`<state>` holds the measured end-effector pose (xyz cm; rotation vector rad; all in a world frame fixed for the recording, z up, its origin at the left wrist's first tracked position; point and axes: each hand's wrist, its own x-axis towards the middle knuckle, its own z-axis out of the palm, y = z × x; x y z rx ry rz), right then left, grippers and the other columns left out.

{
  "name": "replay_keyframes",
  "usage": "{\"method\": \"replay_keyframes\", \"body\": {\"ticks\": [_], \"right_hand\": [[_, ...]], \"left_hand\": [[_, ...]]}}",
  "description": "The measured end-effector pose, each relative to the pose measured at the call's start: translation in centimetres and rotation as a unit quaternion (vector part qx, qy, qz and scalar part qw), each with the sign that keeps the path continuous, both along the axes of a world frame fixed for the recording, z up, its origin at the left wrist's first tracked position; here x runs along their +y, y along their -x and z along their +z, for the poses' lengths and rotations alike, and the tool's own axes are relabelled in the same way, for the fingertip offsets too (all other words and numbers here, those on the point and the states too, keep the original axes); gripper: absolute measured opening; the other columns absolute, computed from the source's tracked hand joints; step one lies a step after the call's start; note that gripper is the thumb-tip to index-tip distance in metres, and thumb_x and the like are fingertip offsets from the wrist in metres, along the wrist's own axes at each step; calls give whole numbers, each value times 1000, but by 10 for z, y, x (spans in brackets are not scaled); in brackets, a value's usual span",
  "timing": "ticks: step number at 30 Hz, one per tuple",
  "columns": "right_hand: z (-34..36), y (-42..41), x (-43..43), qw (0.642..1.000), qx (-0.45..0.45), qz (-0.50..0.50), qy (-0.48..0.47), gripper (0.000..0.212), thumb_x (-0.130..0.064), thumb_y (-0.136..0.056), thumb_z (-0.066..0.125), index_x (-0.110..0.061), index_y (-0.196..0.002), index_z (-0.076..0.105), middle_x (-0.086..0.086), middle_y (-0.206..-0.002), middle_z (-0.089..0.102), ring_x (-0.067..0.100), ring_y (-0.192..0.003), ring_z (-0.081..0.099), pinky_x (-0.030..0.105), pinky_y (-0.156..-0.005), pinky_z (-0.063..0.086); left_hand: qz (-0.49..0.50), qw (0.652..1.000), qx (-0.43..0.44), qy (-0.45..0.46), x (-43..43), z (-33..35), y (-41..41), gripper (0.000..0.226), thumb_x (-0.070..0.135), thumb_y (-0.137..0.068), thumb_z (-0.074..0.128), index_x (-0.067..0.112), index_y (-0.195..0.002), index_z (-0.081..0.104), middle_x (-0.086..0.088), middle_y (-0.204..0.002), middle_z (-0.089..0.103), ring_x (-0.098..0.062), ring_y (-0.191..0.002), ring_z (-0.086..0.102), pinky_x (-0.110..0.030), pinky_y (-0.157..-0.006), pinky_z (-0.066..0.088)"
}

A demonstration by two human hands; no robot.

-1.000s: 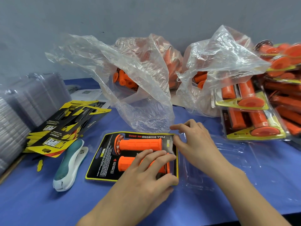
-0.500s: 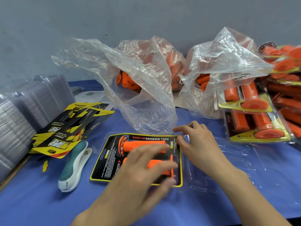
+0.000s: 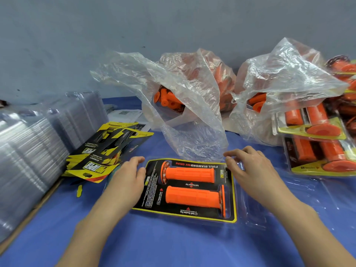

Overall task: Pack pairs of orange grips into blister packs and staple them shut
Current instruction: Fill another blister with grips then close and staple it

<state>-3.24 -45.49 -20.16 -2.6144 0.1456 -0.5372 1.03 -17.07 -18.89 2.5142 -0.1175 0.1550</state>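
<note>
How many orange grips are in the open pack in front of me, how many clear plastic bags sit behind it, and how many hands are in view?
Orange grips in the open pack: 2
Clear plastic bags: 2
Hands: 2
Total: 6

Blurred clear stack (image 3: 27,155), probably blister shells, is cut off at left.

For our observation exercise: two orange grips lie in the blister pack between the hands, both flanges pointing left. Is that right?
Not quite: the head view shows the upper grip flanged left but the lower grip flanged right. Both lie in the blister pack between the left hand and right hand.
</note>
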Motion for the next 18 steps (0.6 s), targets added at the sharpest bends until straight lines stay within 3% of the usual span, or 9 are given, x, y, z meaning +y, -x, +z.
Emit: {"method": "replay_keyframes", "body": {"ticks": [4, 6, 8, 11, 15, 18], "right_hand": [[1, 0, 0, 1000, 9, 5, 2, 27, -40, -98, 48, -32, -118, 66, -4, -99, 54, 18, -93, 46, 32, -83, 33], [2, 0, 0, 1000, 13, 3, 4, 28, -39, -99, 48, -31, -119, 66, -3, -99, 54, 19, -95, 47, 33, -84, 35], [2, 0, 0, 1000, 17, 2, 8, 29, -38, -99, 47, -30, -120, 66, -2, -99, 54, 21, -96, 48, 34, -84, 36], [1, 0, 1, 1000, 18, 3, 8, 28, -37, -99, 47, -30, -119, 66, -2, -98, 54, 22, -95, 48, 35, -83, 35], [0, 0, 1, 1000, 18, 3, 5, 28, -37, -99, 47, -30, -117, 66, -2, -97, 54, 22, -94, 48, 35, -82, 36], [-1, 0, 1, 1000, 13, 1, 5, 27, -35, -99, 48, -29, -116, 67, -1, -96, 54, 23, -91, 48, 36, -81, 37]], "left_hand": [[-7, 993, 118, -17, 12, -2, -3, 41, 11, -105, 34, 12, -146, 37, -5, -111, 62, -28, -117, 57, -27, -91, 49], [-16, 989, 147, 5, 22, -1, -2, 45, 9, -105, 34, 13, -149, 35, -11, -120, 62, -29, -118, 58, -39, -99, 49], [-35, 986, 163, -15, 29, 1, 0, 47, 12, -103, 41, 15, -150, 35, -5, -126, 60, -24, -122, 56, -40, -104, 45], [-66, 977, 196, -46, 35, 3, 4, 59, 14, -98, 56, 15, -152, 31, 14, -109, 55, -11, -111, 57, -28, -101, 44], [-90, 970, 222, -45, 38, 5, 7, 78, 5, -92, 62, 15, -156, 19, 9, -113, 59, -10, -105, 60, -31, -100, 47], [-100, 971, 207, -67, 36, 6, 10, 83, 3, -92, 60, 19, -157, 12, 15, -105, 57, -6, -99, 58, -26, -95, 48]]}}
